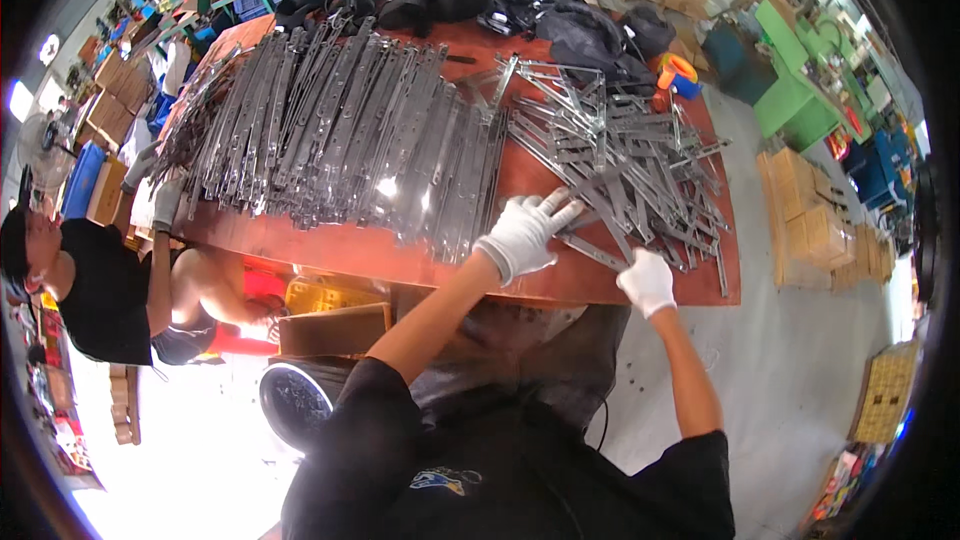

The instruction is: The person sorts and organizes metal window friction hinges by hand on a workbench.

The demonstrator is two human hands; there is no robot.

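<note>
Left hand (pixel 528 237): fingers spread at loose metal strips (pixel 648 154). Right hand (pixel 648 282): curled; pinch cannot be confirmed. Draw crossed strips out lengthwise, singly.

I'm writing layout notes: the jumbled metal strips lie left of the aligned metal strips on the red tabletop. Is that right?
The side is wrong: the head view shows the jumbled metal strips to the right of the aligned metal strips. Both do lie on the red tabletop.
</note>
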